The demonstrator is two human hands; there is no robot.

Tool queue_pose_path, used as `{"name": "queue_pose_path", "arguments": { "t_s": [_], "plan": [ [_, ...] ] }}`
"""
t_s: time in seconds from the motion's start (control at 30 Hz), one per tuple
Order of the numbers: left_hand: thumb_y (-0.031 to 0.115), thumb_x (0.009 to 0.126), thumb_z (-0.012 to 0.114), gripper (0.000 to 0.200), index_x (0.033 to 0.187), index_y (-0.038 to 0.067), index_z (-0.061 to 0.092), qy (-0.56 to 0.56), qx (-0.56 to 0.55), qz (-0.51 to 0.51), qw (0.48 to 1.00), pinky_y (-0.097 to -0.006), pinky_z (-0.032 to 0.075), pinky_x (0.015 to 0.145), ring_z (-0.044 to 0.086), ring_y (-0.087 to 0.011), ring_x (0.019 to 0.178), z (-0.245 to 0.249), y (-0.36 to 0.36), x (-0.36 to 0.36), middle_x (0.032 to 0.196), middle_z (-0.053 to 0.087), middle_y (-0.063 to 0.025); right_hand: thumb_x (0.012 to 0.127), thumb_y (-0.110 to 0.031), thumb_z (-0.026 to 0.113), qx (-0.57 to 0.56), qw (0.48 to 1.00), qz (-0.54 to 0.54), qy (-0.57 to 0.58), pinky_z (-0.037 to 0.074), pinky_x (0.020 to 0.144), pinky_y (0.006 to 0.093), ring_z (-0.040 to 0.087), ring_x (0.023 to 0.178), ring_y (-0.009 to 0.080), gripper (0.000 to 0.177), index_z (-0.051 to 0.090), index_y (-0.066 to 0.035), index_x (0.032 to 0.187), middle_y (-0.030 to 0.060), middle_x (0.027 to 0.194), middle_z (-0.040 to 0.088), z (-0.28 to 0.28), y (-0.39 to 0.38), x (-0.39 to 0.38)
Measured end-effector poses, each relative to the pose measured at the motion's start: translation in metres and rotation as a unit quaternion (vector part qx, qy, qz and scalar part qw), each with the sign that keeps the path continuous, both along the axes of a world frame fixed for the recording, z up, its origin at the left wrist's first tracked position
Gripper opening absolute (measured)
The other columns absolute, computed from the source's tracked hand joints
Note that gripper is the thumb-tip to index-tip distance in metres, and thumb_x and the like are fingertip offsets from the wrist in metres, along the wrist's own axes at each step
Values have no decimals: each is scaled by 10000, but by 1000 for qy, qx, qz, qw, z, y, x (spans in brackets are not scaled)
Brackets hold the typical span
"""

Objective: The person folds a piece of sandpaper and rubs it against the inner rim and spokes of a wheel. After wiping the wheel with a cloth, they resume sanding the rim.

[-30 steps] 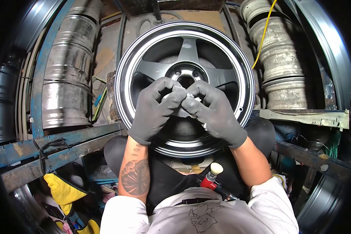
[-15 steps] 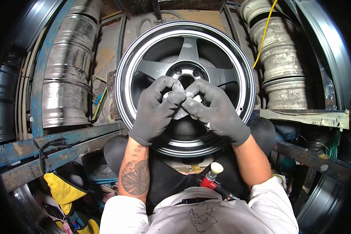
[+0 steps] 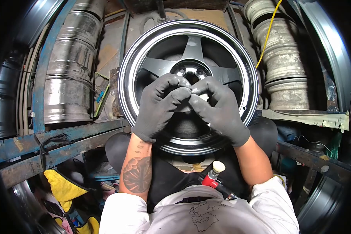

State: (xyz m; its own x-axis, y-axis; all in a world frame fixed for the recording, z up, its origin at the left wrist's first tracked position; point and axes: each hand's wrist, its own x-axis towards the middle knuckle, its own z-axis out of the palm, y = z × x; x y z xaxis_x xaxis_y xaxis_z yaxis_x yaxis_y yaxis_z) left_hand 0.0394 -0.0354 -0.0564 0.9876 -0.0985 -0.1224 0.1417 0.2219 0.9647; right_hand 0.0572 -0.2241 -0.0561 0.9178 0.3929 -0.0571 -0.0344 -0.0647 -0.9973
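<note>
My left hand (image 3: 162,104) and my right hand (image 3: 221,107), both in grey gloves with whitish smudges, meet over the middle of a car wheel (image 3: 193,46). Their thumbs and fingertips are pinched together, nearly touching. A small white piece (image 3: 203,96) shows behind the fingers of my right hand; its kind is too hidden to tell. What the left fingertips pinch, if anything, is covered. The wheel is dark grey with a shiny silver lip and broad spokes, tilted between my knees, its hub partly hidden by the hands.
A red hand-held power tool (image 3: 210,180) with a pale round pad lies on my lap. Stacked bare wheel barrels (image 3: 68,97) stand left, more barrels (image 3: 286,64) right. Blue metal rails (image 3: 66,141) flank me. A yellow cloth (image 3: 62,187) hangs at lower left; a yellow cable (image 3: 270,33) runs at upper right.
The wheel and both hands sit slightly further right in view. The fingertips have shifted a little, and the white bit under the left fingers no longer shows.
</note>
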Motion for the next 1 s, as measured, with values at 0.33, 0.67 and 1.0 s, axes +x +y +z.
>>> {"name": "queue_pose_path", "arguments": {
  "t_s": [0.33,0.67,1.0],
  "plan": [
    [90,715,899,569,1211,28,626,-56,111,21,992,-242,519,864,605,-101,1004,2,7,-1,1069,607,-30,1050,-332,580,48,995,76,34,482,833,255,614,894,103,397,676,8,1232,38,986,688,0,-7,9],
    [70,750,867,513,1206,12,640,15,172,-41,984,-243,516,807,597,-79,898,3,17,-4,1051,619,-24,991,-221,729,149,961,110,203,474,750,210,592,839,49,243,664,-29,1125,-17,966,656,-9,-10,9],
    [268,1003,698,263,951,11,715,58,138,-108,983,-217,445,639,553,-33,720,4,24,-4,777,631,31,999,-206,719,110,978,88,153,507,847,247,617,918,80,230,687,-4,1103,16,1006,683,-3,-9,10]
  ]
}}
